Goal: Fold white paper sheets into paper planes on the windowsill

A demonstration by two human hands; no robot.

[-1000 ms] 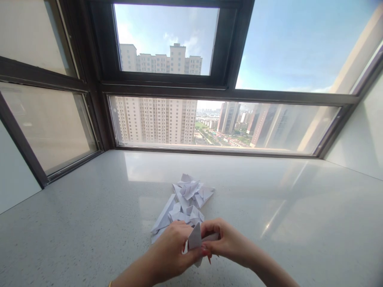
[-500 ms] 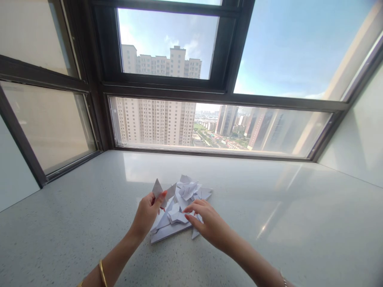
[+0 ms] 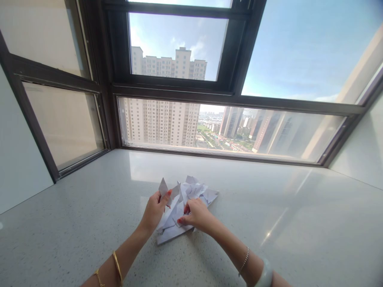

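Left hand up off the surface, thumb and fingers pinched on a small folded paper piece, its point sticking up above the knuckles. Right hand is down on the paper pile, fingers curled onto a folded piece near its middle; it looks like a grip, though whether that piece is pinched or merely pressed I cannot tell. The pile sits at the centre of the pale speckled surface, just beyond both wrists, a jumble of white folded shapes resting on a longer flat sheet at the near edge.

By the look of it, this is a sorting or picking stage: one piece in hand, another being singled out. The next move would call for a clean pinch on one piece alone, without dragging its neighbours along.

Behind, the dark window frame and tower blocks beyond the glass. The shapes of the folds are hard to read, white on white, and the right fingertips are hidden among the paper.
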